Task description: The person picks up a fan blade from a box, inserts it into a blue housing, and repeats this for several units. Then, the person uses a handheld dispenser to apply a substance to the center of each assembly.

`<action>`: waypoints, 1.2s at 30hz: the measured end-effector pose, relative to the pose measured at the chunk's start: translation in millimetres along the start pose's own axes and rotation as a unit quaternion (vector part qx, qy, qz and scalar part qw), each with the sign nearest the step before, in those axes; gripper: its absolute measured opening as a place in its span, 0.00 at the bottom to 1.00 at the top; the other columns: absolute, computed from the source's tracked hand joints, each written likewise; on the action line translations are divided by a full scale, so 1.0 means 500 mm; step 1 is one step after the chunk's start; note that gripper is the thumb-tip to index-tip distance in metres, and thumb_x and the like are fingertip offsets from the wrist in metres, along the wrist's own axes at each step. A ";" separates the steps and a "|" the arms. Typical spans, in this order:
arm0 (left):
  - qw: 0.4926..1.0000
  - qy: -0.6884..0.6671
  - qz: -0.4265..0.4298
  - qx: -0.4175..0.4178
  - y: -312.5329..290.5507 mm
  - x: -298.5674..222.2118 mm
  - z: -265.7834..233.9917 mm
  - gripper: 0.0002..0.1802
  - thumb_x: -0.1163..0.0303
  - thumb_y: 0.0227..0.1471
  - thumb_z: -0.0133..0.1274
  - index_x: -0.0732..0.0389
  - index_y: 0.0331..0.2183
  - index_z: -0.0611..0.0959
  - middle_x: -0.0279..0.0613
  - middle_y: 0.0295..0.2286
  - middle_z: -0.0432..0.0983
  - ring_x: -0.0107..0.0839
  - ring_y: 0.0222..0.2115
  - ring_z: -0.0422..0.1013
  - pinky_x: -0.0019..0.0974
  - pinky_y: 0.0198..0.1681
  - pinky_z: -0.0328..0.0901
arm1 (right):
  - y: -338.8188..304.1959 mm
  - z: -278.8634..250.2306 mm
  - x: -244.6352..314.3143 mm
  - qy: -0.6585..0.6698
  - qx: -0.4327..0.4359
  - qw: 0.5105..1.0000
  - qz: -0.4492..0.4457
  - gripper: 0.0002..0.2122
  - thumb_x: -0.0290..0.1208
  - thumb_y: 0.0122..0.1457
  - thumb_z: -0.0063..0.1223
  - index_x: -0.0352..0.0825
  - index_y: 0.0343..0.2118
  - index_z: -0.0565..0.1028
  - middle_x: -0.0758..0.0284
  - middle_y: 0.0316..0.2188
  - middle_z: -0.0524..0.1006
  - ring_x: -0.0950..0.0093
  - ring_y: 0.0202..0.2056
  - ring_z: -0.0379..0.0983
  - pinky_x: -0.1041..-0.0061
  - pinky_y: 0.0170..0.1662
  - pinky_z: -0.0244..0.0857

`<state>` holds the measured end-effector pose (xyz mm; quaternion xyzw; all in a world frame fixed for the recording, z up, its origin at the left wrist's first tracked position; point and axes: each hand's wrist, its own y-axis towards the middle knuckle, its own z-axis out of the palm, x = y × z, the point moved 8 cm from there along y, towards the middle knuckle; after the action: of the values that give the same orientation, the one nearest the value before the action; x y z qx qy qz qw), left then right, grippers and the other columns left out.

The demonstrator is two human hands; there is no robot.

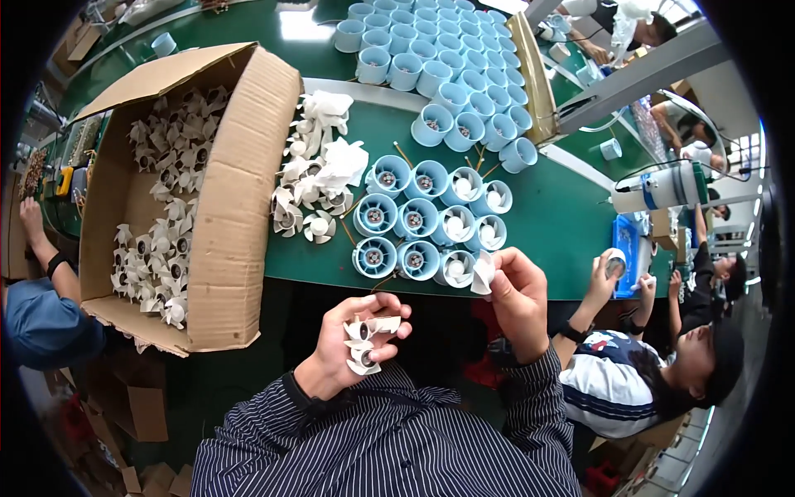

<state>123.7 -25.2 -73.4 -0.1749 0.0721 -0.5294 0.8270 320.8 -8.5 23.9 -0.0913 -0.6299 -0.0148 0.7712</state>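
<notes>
Curled around a few white fan blades, my left hand is held palm up in front of the table edge. Between thumb and fingers, my right hand pinches one white fan blade, close to the nearest row of light-blue round housings. Several of those housings have white fan blades inside, on the right side of the group. Those on the left, such as one housing, show a bare motor in the middle. Thin brown wires stick out around the group.
A cardboard box of white fan blades stands tilted at the left. Beside it lies a loose pile of fan blades. Many more blue housings fill the far table. Co-workers sit on both sides; a blue tray is at the right.
</notes>
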 end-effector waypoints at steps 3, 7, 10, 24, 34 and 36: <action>0.998 -0.057 -0.001 -0.020 -0.016 0.014 -0.014 0.20 0.61 0.65 0.44 0.69 0.46 0.79 0.54 0.44 0.75 0.42 0.40 0.74 0.30 0.19 0.68 | 0.001 -0.016 -0.031 0.111 -0.051 0.990 0.064 0.06 0.24 0.66 0.59 0.28 0.33 0.76 0.67 0.31 0.76 0.79 0.30 0.69 0.78 0.35 0.64; 0.996 -0.042 -0.059 -0.060 -0.018 0.049 -0.064 0.20 0.62 0.64 0.44 0.67 0.47 0.78 0.55 0.44 0.75 0.41 0.34 0.74 0.30 0.18 0.67 | 0.023 0.000 -0.002 -0.084 -0.042 0.995 0.028 0.07 0.26 0.64 0.60 0.30 0.32 0.76 0.66 0.31 0.76 0.77 0.28 0.68 0.76 0.34 0.64; 0.997 -0.004 -0.070 0.008 -0.011 0.053 -0.074 0.19 0.63 0.64 0.44 0.67 0.48 0.78 0.57 0.43 0.78 0.36 0.25 0.73 0.29 0.16 0.65 | 0.047 0.045 0.037 -0.376 -0.001 0.923 -0.079 0.07 0.26 0.64 0.60 0.30 0.32 0.75 0.67 0.32 0.75 0.76 0.30 0.68 0.74 0.35 0.63; 0.975 0.216 -0.046 -0.035 -0.025 0.013 -0.041 0.26 0.54 0.74 0.34 0.67 0.50 0.75 0.56 0.30 0.80 0.23 0.10 0.63 0.25 0.13 0.61 | 0.089 0.114 0.039 -0.536 0.058 0.824 -0.175 0.03 0.25 0.56 0.64 0.33 0.30 0.81 0.65 0.29 0.75 0.64 0.36 0.70 0.66 0.38 0.65; 0.950 0.304 0.058 -0.029 -0.027 -0.025 0.023 0.23 0.57 0.72 0.45 0.67 0.53 0.75 0.48 0.32 0.78 0.21 0.13 0.65 0.23 0.14 0.61 | 0.089 0.148 0.037 -0.604 0.107 0.758 -0.221 0.02 0.26 0.53 0.66 0.36 0.29 0.84 0.68 0.28 0.76 0.65 0.37 0.72 0.65 0.39 0.67; 0.943 0.323 0.073 -0.035 -0.035 -0.039 0.036 0.22 0.59 0.70 0.48 0.67 0.53 0.75 0.47 0.34 0.78 0.20 0.13 0.65 0.23 0.15 0.61 | 0.078 0.150 0.040 -0.636 0.095 0.730 -0.231 0.03 0.26 0.52 0.67 0.37 0.30 0.84 0.68 0.28 0.76 0.65 0.37 0.72 0.65 0.39 0.67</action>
<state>105.8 -10.5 -51.7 -0.0174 0.3658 -0.4930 0.7892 257.7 43.6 53.0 0.1424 -0.9730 -0.0714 0.1673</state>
